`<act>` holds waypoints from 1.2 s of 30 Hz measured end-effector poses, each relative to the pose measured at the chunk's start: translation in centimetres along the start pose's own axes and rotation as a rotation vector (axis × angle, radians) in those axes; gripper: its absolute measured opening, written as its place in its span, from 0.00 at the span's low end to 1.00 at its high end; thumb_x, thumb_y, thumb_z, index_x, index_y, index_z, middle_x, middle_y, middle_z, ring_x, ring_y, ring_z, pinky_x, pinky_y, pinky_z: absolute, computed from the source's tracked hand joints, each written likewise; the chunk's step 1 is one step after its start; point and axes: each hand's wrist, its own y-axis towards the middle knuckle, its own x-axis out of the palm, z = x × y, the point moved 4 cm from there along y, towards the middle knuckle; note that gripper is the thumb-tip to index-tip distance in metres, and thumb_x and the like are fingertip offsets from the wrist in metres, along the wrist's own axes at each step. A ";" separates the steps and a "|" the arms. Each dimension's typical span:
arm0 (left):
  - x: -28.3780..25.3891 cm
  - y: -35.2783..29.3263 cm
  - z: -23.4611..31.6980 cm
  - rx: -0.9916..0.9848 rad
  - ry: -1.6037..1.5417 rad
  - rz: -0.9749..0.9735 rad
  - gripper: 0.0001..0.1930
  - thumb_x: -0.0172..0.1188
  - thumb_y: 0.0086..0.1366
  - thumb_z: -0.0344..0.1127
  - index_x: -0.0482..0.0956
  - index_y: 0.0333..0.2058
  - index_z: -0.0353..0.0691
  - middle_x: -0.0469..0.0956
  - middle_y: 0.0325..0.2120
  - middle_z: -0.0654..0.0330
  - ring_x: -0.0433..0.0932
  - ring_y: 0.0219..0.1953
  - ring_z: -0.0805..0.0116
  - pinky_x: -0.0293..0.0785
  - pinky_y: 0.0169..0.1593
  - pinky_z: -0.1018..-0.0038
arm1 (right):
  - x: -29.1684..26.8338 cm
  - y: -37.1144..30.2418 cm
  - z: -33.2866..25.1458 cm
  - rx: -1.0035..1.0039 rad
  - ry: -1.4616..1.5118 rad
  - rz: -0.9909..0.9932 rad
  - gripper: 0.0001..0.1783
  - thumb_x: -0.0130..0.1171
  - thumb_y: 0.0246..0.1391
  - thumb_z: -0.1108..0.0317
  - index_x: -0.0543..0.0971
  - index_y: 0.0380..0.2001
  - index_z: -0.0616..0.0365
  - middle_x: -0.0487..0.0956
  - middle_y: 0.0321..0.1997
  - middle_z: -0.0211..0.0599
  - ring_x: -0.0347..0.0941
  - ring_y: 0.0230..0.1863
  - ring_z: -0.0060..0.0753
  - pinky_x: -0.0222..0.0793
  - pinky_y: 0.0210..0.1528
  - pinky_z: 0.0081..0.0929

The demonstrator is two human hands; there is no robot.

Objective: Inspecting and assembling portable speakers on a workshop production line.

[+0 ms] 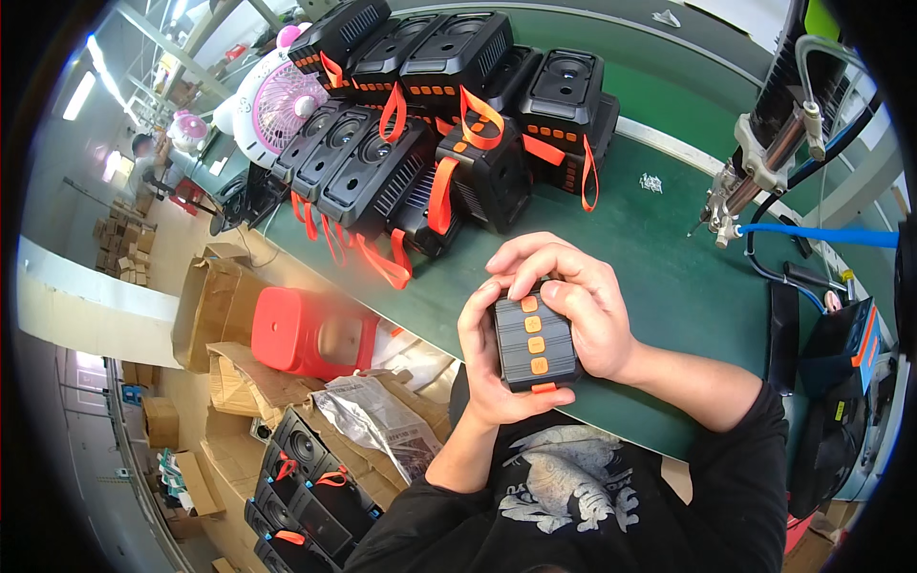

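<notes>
Between my two hands, close to the table's near edge, is a black portable speaker (538, 336) with a row of orange buttons facing up. My left hand (480, 355) wraps its left side and lower end, the thumb lying beside an orange strap tab. The fingers of my right hand (590, 306) curl over the far end, and its thumb rests beside the top button. Part of the speaker's far side is hidden by my fingers. Beyond my hands stands another black speaker (487, 181) with an orange strap, in front of a stack of similar speakers (458, 48).
Small screws (650, 182) lie on the green table (669, 248). A screwdriving machine (764, 162) with a blue hose stands at the right. Left of the table are a red stool (287, 329), cardboard and a box of more speakers (306, 458). A pink-and-white fan (272, 105) is behind.
</notes>
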 end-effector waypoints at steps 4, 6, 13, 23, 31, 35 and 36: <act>0.1 0.3 0.1 0.001 -0.010 -0.014 0.60 0.80 0.34 0.39 0.48 0.62 0.33 0.56 0.58 0.50 0.59 0.61 0.58 0.56 0.62 0.65 | -0.1 0.1 -0.2 -0.012 0.020 0.008 0.11 0.41 0.47 0.77 0.74 0.29 0.64 0.74 0.46 0.43 0.70 0.46 0.31 0.64 0.52 0.28; 0.1 0.3 0.2 -0.004 -0.004 -0.025 0.59 0.80 0.35 0.39 0.48 0.62 0.33 0.56 0.59 0.50 0.59 0.61 0.58 0.56 0.62 0.65 | 0.0 0.1 -0.2 0.000 0.022 0.009 0.11 0.41 0.47 0.78 0.74 0.29 0.65 0.74 0.46 0.43 0.70 0.46 0.31 0.64 0.52 0.28; -0.2 0.1 0.1 -0.037 -0.001 -0.034 0.57 0.79 0.36 0.39 0.50 0.62 0.35 0.53 0.59 0.51 0.56 0.62 0.58 0.54 0.63 0.65 | 0.1 0.2 -0.4 0.036 -0.002 -0.003 0.13 0.40 0.46 0.79 0.74 0.32 0.66 0.74 0.46 0.44 0.70 0.46 0.31 0.64 0.52 0.29; -0.3 0.2 0.3 -0.023 0.076 -0.021 0.55 0.78 0.37 0.42 0.52 0.61 0.35 0.56 0.57 0.49 0.58 0.61 0.56 0.54 0.63 0.64 | 0.4 0.3 -0.7 0.074 -0.009 -0.029 0.09 0.47 0.49 0.80 0.74 0.33 0.64 0.73 0.47 0.44 0.70 0.46 0.29 0.65 0.50 0.26; -0.3 0.1 0.4 -0.011 0.069 -0.016 0.55 0.79 0.37 0.41 0.52 0.61 0.35 0.56 0.57 0.49 0.58 0.61 0.56 0.54 0.63 0.64 | 0.5 0.3 -0.8 0.073 -0.038 -0.047 0.09 0.47 0.49 0.81 0.75 0.32 0.62 0.73 0.47 0.41 0.70 0.46 0.28 0.66 0.49 0.26; -0.3 0.1 0.3 -0.028 0.044 -0.023 0.55 0.79 0.37 0.40 0.52 0.61 0.35 0.56 0.57 0.49 0.58 0.61 0.56 0.53 0.63 0.64 | 0.4 0.3 -1.1 0.080 -0.091 -0.047 0.08 0.47 0.49 0.80 0.75 0.32 0.62 0.73 0.47 0.41 0.70 0.47 0.28 0.65 0.50 0.27; -0.3 0.0 0.3 -0.033 0.049 -0.020 0.55 0.79 0.37 0.40 0.52 0.61 0.35 0.56 0.57 0.49 0.58 0.61 0.56 0.53 0.63 0.63 | 0.4 0.3 -1.1 0.078 -0.102 -0.047 0.08 0.48 0.49 0.79 0.75 0.32 0.61 0.74 0.47 0.41 0.70 0.47 0.29 0.65 0.50 0.27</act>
